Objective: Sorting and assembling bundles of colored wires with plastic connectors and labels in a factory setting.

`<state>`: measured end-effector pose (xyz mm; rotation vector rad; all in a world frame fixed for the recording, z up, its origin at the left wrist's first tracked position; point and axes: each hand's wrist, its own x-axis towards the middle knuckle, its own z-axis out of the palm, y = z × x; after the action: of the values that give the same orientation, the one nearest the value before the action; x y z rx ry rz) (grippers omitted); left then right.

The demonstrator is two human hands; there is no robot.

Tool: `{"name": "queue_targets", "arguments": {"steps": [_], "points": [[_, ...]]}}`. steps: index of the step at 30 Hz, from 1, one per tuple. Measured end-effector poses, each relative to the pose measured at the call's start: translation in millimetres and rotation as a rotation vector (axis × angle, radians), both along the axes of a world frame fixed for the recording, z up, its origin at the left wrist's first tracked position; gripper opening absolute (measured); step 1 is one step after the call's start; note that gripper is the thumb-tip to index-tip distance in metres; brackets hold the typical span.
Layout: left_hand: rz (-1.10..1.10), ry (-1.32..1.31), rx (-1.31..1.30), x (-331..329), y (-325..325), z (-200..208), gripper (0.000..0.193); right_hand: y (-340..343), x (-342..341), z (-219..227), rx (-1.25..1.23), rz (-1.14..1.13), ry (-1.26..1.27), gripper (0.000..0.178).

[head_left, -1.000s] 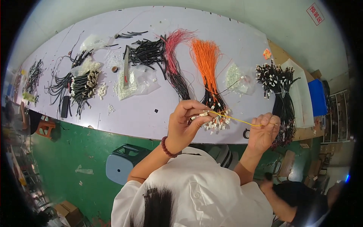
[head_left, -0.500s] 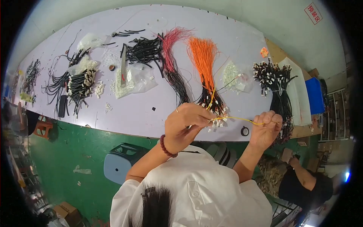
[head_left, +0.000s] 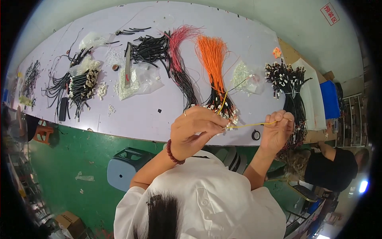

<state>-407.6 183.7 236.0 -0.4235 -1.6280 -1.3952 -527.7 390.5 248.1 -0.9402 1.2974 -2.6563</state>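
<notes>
My left hand (head_left: 195, 129) pinches a small white connector (head_left: 229, 126) at one end of a thin yellow wire (head_left: 250, 125). My right hand (head_left: 277, 129) grips the other end of that wire, stretched level between the hands above the table's near edge. Just behind the hands lies a bundle of orange wires (head_left: 213, 59) with black sleeves and white plugs. A pink-and-black wire bundle (head_left: 180, 59) lies to its left. A second yellow wire bends up from the connector toward the orange bundle.
The long pale table (head_left: 159, 115) carries black cable bundles (head_left: 79, 85), clear bags of white connectors (head_left: 135, 81), a black harness bundle (head_left: 288, 85) at right and a tape roll (head_left: 256, 135). Another person (head_left: 330, 163) crouches at lower right. A grey stool (head_left: 123, 173) stands on the green floor.
The view has shifted slightly. Both hands stay at the table edge holding the yellow wire; the person at lower right has moved further into view.
</notes>
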Motion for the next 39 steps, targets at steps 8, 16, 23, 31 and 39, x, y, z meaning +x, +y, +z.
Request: {"name": "queue_targets", "arguments": {"steps": [8, 16, 23, 31, 39], "points": [[-0.458, -0.094, 0.434, -2, 12, 1, 0.02, -8, 5, -8, 0.131, -0.03, 0.0, 0.014], [-0.452, -0.098, 0.522, -4, 16, -9, 0.032, -6, 1, -8, 0.133, -0.016, 0.031, 0.015], [-0.32, -0.088, 0.314, -4, 11, -8, 0.05, -8, 6, 0, 0.133, -0.086, 0.116, 0.015], [-0.301, -0.083, 0.208, -4, 6, -12, 0.07, -11, 17, 9, 0.177, -0.142, 0.261, 0.011], [-0.403, -0.048, 0.415, -5, 18, -11, 0.063, -44, 55, 41, 0.695, -0.25, 0.724, 0.024]]}}
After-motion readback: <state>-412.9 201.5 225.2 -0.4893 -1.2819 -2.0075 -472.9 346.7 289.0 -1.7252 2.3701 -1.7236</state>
